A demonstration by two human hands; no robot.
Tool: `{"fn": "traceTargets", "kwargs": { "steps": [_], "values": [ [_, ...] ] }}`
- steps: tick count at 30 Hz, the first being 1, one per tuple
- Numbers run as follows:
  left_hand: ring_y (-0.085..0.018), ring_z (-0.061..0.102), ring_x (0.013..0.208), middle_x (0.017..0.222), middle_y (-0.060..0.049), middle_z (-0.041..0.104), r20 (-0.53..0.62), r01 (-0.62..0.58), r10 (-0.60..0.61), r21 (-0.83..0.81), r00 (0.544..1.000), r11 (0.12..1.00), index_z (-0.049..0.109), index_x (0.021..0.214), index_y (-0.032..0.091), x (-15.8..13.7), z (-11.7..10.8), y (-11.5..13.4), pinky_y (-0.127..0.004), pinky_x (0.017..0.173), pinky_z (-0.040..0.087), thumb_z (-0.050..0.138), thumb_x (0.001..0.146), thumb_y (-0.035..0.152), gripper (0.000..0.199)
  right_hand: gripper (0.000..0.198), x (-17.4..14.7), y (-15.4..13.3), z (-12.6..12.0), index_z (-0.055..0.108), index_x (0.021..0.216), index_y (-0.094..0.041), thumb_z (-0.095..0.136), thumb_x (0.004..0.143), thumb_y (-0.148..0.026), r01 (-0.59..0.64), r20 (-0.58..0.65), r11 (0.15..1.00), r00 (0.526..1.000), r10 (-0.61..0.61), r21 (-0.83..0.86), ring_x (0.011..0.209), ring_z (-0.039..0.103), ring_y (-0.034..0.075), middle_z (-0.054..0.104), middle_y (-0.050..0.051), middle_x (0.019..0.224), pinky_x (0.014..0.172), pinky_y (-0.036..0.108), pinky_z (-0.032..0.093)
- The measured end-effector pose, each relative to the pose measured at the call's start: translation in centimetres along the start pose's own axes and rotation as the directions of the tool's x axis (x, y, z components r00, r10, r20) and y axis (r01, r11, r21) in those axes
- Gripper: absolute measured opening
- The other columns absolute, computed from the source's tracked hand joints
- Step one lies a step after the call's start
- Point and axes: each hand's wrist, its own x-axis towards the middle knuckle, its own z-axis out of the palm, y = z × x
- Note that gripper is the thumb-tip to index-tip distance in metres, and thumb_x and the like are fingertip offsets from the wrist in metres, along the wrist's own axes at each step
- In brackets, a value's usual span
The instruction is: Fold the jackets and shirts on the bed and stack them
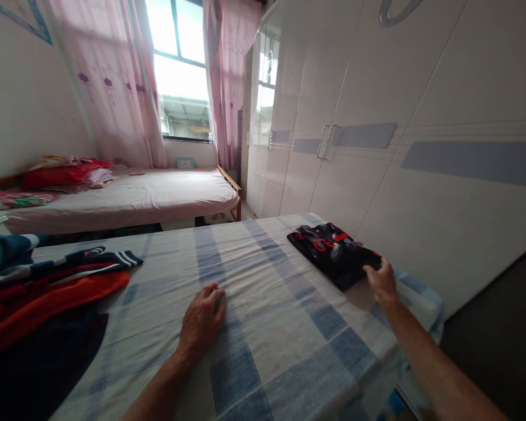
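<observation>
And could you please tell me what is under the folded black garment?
The folded black garment rests on the blue-and-white sheet, which shows beside it. The patch directly beneath is covered, so anything hidden there cannot be seen.

Bright window (184, 82); pale wardrobe (368, 88)

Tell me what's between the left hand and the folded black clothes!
Just the blue-and-white sheet lies between the left hand and the folded black clothes, in the head view.

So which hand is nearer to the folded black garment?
Right. The right hand is touching the right end of the folded black garment; the left hand rests apart from it, farther left on the checked sheet.
</observation>
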Motion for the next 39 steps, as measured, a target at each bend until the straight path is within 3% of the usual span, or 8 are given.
{"fn": "traceTargets", "kwargs": {
  "steps": [7, 15, 18, 22, 26, 31, 36, 39],
  "values": [
    [-0.022, 0.052, 0.115, 0.124, -0.008, 0.056, -0.007, -0.010, 0.010, -0.032, 1.000, 0.999, 0.064, 0.103, 0.018, -0.2, -0.1, 0.0, -0.035, 0.101, 0.039, 0.047, 0.078, 0.012, 0.031, 0.056, -0.7, -3.0, 4.2, 0.041, 0.137, -0.017, 0.038, 0.086, -0.040, 0.495, 0.223, 0.769, 0.869, -0.442, -0.405, 0.135, 0.025, 0.028, 0.036, 0.013, 0.145, 0.108, 0.046, 0.022],
    [-0.022, 0.048, 0.117, 0.126, -0.010, 0.054, 0.028, 0.025, -0.022, -0.112, 0.999, 0.993, 0.063, 0.103, 0.016, -0.5, -1.0, 1.0, -0.036, 0.103, 0.035, 0.046, 0.076, 0.009, 0.033, 0.051, 0.0, -1.8, 7.0, 0.057, 0.124, -0.019, 0.034, 0.086, -0.045, 0.520, 0.593, 0.630, 0.797, -0.115, -0.577, 0.128, 0.038, 0.033, 0.045, 0.012, 0.139, 0.102, 0.054, 0.029],
    [-0.020, 0.049, 0.116, 0.123, -0.008, 0.057, 0.003, 0.044, -0.044, -0.118, 0.999, 0.992, 0.065, 0.101, 0.018, -0.5, -1.0, 1.2, -0.033, 0.102, 0.036, 0.048, 0.074, 0.011, 0.032, 0.055, -0.9, -3.8, 9.0, 0.055, 0.124, -0.014, 0.031, 0.086, -0.045, 0.564, 0.584, 0.687, 0.774, -0.246, -0.459, 0.126, 0.042, 0.032, 0.049, 0.015, 0.135, 0.099, 0.051, 0.035],
    [-0.019, 0.050, 0.114, 0.122, -0.007, 0.058, -0.017, 0.049, -0.052, -0.129, 0.998, 0.990, 0.066, 0.100, 0.019, -0.4, -1.1, 1.2, -0.030, 0.101, 0.037, 0.050, 0.074, 0.014, 0.031, 0.056, -7.3, -8.2, 12.4, 0.054, 0.125, -0.014, 0.030, 0.086, -0.046, 0.685, 0.667, 0.726, 0.570, -0.479, -0.064, 0.127, 0.043, 0.025, 0.052, 0.012, 0.133, 0.105, 0.041, 0.034],
    [-0.019, 0.052, 0.112, 0.122, -0.007, 0.058, -0.019, 0.038, -0.041, -0.130, 0.999, 0.991, 0.066, 0.100, 0.019, -0.7, -1.3, 1.3, -0.031, 0.101, 0.038, 0.052, 0.073, 0.016, 0.031, 0.051, -15.0, -11.2, 14.7, 0.055, 0.125, -0.019, 0.033, 0.086, -0.043, 0.750, 0.718, 0.656, 0.413, -0.560, 0.080, 0.129, 0.039, 0.026, 0.050, 0.009, 0.135, 0.103, 0.044, 0.036],
    [-0.022, 0.054, 0.110, 0.118, -0.009, 0.061, 0.016, 0.011, -0.009, -0.140, 1.000, 0.990, 0.067, 0.101, 0.017, -0.8, -1.7, 1.5, -0.034, 0.099, 0.041, 0.053, 0.072, 0.016, 0.031, 0.048, -17.9, -11.4, 15.8, 0.057, 0.123, -0.016, 0.032, 0.088, -0.035, 0.836, 0.721, 0.545, 0.339, -0.604, 0.064, 0.127, 0.042, 0.026, 0.052, 0.012, 0.134, 0.104, 0.046, 0.033],
    [-0.017, 0.055, 0.111, 0.121, -0.008, 0.060, -0.017, -0.007, 0.004, -0.180, 1.000, 0.984, 0.064, 0.108, 0.017, -1.1, -6.5, 0.9, -0.026, 0.098, 0.042, 0.053, 0.076, 0.017, 0.034, 0.047, -17.2, -10.8, 15.8, 0.058, 0.123, -0.016, 0.031, 0.088, -0.035, 0.847, 0.725, 0.526, 0.313, -0.614, 0.079, 0.127, 0.043, 0.025, 0.051, 0.011, 0.134, 0.104, 0.044, 0.034],
    [-0.018, 0.044, 0.124, 0.132, -0.008, 0.051, -0.280, 0.005, -0.025, -0.072, 0.960, 0.997, 0.055, 0.121, 0.018, -2.6, -13.2, -0.8, -0.034, 0.107, 0.034, 0.045, 0.083, 0.017, 0.039, 0.048, -17.2, -10.7, 15.8, 0.057, 0.123, -0.016, 0.030, 0.089, -0.035, 0.842, 0.715, 0.532, 0.321, -0.622, 0.085, 0.127, 0.043, 0.024, 0.051, 0.010, 0.135, 0.105, 0.042, 0.033]
  ]
}}
